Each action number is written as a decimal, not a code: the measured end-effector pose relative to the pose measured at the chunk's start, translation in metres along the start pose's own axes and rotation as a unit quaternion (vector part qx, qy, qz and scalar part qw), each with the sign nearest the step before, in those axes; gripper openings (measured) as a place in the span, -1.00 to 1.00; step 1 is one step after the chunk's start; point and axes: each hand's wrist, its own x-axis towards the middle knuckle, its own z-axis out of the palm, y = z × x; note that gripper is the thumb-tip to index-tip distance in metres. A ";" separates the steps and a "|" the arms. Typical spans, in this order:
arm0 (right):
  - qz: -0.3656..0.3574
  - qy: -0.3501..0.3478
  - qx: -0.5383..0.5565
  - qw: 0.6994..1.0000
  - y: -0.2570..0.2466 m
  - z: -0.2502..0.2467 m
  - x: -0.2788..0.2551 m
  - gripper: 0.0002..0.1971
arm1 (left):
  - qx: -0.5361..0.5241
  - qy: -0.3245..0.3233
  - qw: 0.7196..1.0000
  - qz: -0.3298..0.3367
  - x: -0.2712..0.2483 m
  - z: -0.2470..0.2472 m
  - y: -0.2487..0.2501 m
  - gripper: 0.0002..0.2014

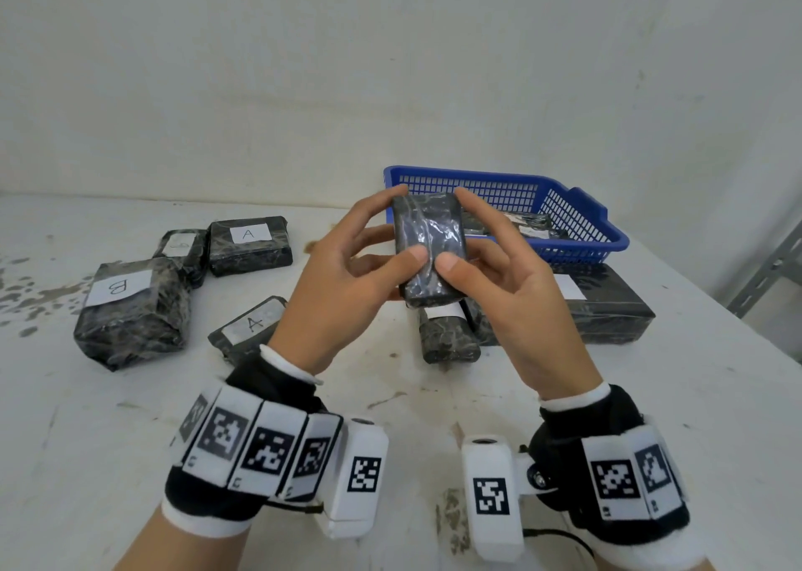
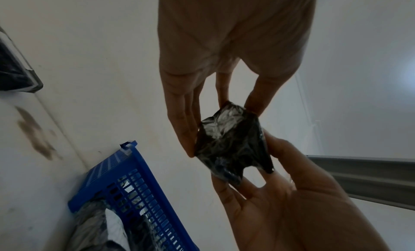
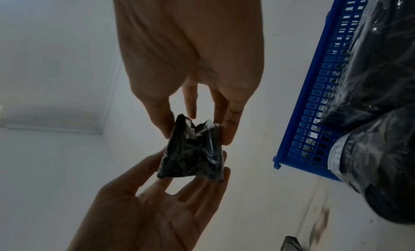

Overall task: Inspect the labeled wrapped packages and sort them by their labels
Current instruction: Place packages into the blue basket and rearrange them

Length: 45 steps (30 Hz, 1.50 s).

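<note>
You hold one small black wrapped package (image 1: 430, 247) up above the surface (image 1: 390, 397) with both hands, in front of the blue basket (image 1: 577, 219). Your left hand (image 1: 343, 284) has its grip on the package's left side, thumb on the near face and fingers behind; your right hand (image 1: 516, 284) grasps the right side the same way. The face turned toward you shows only shiny wrap, no label. On the surface to the left lie a package marked B (image 1: 130, 310), two packages marked A (image 1: 249, 245) (image 1: 247, 327), and another package (image 1: 184, 251) whose label is unreadable. More wrapped packages rest under your hands (image 1: 449, 332) and to the right (image 1: 607, 305), just beside the basket, which holds at least one package (image 1: 516, 223).
</note>
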 end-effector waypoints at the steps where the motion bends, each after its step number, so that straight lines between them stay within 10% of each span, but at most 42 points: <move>1: 0.001 0.003 0.000 1.000 0.000 0.000 0.000 -0.46 | 0.002 -0.001 1.000 0.001 0.000 0.000 0.000 -0.51; 14: -0.003 0.004 -0.028 1.000 0.004 -0.002 0.002 -0.66 | -0.006 -0.009 1.000 0.012 -0.001 0.002 0.002 -0.88; 21: -0.050 0.002 -0.090 0.995 0.006 -0.004 0.002 -0.79 | 0.034 0.016 0.999 0.021 -0.001 0.001 0.001 -0.73; 28: -0.040 0.000 -0.108 0.993 0.011 -0.006 0.002 -0.38 | -0.024 0.018 0.999 -0.021 0.001 -0.002 0.002 -0.76; 45: -0.027 0.020 -0.015 0.999 0.005 -0.002 0.000 -0.80 | 0.000 0.027 0.999 0.046 0.000 0.001 -0.004 -0.83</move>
